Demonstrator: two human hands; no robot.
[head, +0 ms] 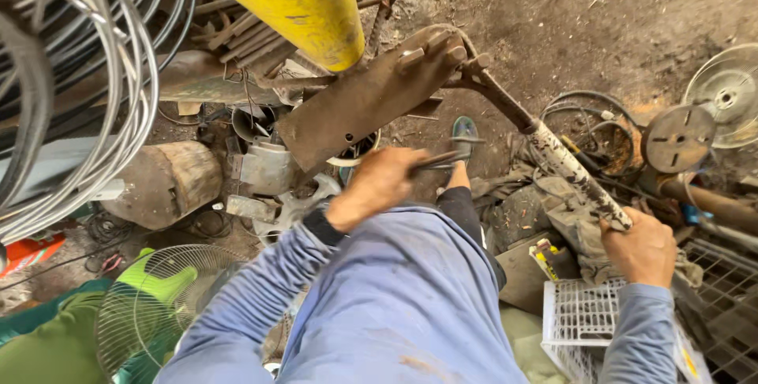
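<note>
Left hand (377,185) closed on thin metal rod (436,161), over raised knee. Right hand (641,248) clamped on lower end of long lever (553,151), paint-flecked, rusty. Lever runs up-left to rusty plate (363,104) with pegs. Yellow post (296,1) just behind plate. Wire coils (87,76) far left. Wood block (166,183) below coils. Fan guard (162,305) lower left. White crate (584,317) under right forearm. Round fan (730,92) and rusty disc (677,138) far right. Sandalled foot (464,135) on dirt floor (568,21), scrap all around.
</note>
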